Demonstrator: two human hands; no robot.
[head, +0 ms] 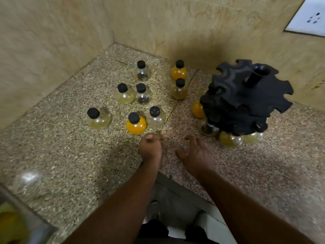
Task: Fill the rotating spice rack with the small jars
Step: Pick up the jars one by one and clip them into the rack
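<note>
A black two-tier rotating rack (pixel 246 95) stands on the speckled counter (pixel 70 164) at the right. Its top tier shows bare slots. Several jars hang in the lower tier, among them an orange one (pixel 197 110) and a dark one (pixel 209 128). Several loose black-capped jars stand to the left, the nearest an orange jar (pixel 136 124) and a clear jar (pixel 154 118). My left hand (pixel 150 148) is curled just in front of them; a faint glassy blur shows at its tip. My right hand (pixel 195 152) is spread and holds nothing, close to the rack's front.
Tiled walls (pixel 52 41) meet in a corner behind the jars. A white socket plate (pixel 307 16) is on the wall at the upper right. A blurred glassy object (pixel 26 178) and a steel edge (pixel 26 213) lie at the lower left. The counter's front edge (pixel 184 189) runs between my arms.
</note>
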